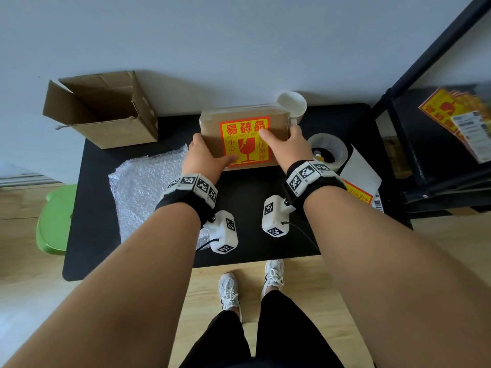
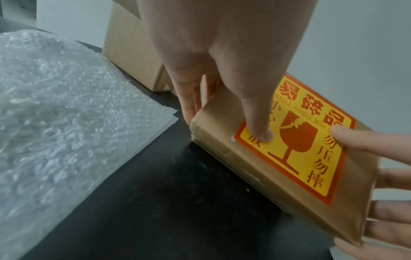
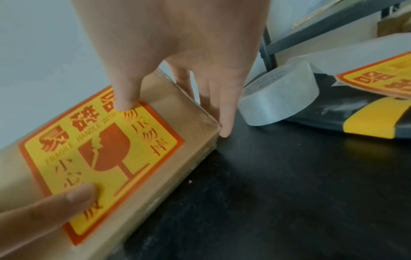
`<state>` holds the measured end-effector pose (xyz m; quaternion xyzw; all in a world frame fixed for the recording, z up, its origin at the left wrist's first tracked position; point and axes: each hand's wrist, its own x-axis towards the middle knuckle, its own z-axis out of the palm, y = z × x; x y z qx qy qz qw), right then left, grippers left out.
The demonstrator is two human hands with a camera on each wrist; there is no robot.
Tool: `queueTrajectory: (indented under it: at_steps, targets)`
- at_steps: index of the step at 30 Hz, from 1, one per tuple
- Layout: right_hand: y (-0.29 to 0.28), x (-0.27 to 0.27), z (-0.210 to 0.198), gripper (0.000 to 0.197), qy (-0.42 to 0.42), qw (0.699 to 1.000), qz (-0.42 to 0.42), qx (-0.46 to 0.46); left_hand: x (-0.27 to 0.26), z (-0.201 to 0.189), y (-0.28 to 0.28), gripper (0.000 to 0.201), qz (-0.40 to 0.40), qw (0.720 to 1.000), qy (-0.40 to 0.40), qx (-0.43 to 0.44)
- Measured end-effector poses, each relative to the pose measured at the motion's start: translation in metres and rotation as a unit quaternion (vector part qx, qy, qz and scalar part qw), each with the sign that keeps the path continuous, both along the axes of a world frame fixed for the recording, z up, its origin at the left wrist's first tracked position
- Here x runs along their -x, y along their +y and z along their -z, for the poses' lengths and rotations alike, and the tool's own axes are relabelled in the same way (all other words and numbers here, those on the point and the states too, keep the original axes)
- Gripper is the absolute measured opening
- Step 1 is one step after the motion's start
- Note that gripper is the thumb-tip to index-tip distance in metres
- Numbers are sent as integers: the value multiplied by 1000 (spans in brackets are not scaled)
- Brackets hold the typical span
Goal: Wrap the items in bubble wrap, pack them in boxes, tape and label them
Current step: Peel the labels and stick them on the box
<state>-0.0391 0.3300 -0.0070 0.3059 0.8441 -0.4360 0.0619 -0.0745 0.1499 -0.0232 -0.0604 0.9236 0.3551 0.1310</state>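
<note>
Sealed box [image 1: 243, 139] w/ fragile label [image 1: 245, 141], mid-worktop [image 1: 252, 208] beside tape roll [image 1: 328, 150], is clasped at both ends by left hand [image 1: 203, 160] & right hand [image 1: 289, 147]; slippage on lifting is risked, glossy tape.

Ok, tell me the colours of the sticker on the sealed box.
Yellow sticker with orange-red border and print; clearest in the right wrist view.

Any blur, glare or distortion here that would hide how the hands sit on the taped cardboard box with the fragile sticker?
Head view: sharp at the brown taped cardboard box, wide-angle bending at the edges, the sticker stack on the black shelf smeared. Left wrist view: soft, dim, left hand readable. Right wrist view: slight sheen on the box's tape, right hand clear.
</note>
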Motion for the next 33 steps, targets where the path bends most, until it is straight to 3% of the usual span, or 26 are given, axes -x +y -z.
queueTrajectory:
  at_steps: [7,13,18,22,27,33]
  targets:
    - [-2,0,-6,79,3,1000,12,12,6,-11,-2,70,-46,998,-21,-28]
    - [-4,-3,-3,73,11,999,8,35,-1,-3,-2,56,-39,996,-6,-82]
    - [-4,-8,6,70,-16,999,7,43,-3,7,-13,49,15,999,-23,-21]
    - [-6,-12,7,71,-43,998,16,45,-7,4,-17,26,29,999,-21,23]
    - [-4,-24,6,60,-74,997,10,12,-1,-19,-15,49,17,998,-37,46]
    - [1,-38,-13,55,-36,998,36,-32,-8,-53,-3,57,7,997,66,32]
